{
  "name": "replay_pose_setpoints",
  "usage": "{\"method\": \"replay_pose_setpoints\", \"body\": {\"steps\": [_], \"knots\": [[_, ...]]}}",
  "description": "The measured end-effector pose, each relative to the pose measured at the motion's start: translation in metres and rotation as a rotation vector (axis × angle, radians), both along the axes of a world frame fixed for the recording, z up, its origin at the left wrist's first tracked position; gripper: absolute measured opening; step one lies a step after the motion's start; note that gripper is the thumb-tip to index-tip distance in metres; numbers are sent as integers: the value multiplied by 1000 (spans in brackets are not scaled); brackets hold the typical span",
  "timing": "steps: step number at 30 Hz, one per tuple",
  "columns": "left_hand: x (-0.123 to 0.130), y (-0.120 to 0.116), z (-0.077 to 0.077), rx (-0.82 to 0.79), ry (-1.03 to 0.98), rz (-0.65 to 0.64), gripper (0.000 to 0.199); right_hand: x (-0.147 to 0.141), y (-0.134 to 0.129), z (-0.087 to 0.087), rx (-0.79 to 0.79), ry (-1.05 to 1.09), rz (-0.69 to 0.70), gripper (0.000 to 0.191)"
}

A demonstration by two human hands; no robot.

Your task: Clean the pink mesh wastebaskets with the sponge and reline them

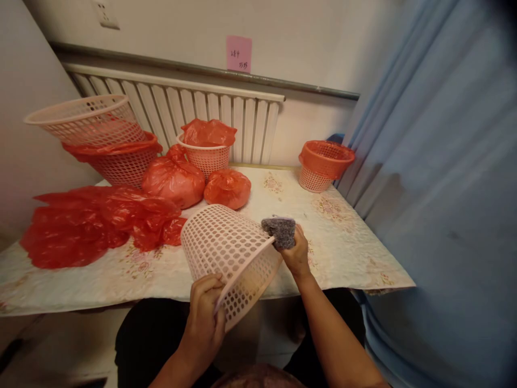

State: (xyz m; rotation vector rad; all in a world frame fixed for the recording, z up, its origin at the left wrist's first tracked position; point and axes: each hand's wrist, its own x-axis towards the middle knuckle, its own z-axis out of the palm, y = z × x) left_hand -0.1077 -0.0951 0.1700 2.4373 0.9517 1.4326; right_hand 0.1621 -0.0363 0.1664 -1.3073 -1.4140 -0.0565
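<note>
A pale pink perforated basket (226,237) lies tilted on its side over the table's front edge, its open mouth towards me and to the lower right. My left hand (205,312) grips its rim at the lower left, fingers on the outside. At the rim's upper right, my right hand (297,250) is closed on a dark grey fuzzy cloth (283,231), which touches the rim there. The cloth hides part of my right fingers.
Loose red plastic bags (89,221) cover the table's left. Behind are stacked baskets (121,167), two filled red bags (173,180) and a lined basket (208,159). Another lined basket (317,178) stands back right, beside a blue curtain (424,188). A radiator (250,129) lines the wall.
</note>
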Motion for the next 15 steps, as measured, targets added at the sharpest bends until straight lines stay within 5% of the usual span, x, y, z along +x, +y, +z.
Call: {"method": "replay_pose_setpoints", "body": {"steps": [4,9,12,15], "knots": [[-6,-4,-9,28,-26,24,32,10,-4,-45,-231,473,-101,34],[-18,-14,-27,72,-59,101,28,0,-20,-91,-310,665,-94,37],[-26,-19,-29,89,-72,181,24,-5,-21,-86,-312,699,-83,39],[-29,-17,-20,97,-70,268,25,-3,-17,-49,-284,555,-96,35]]}}
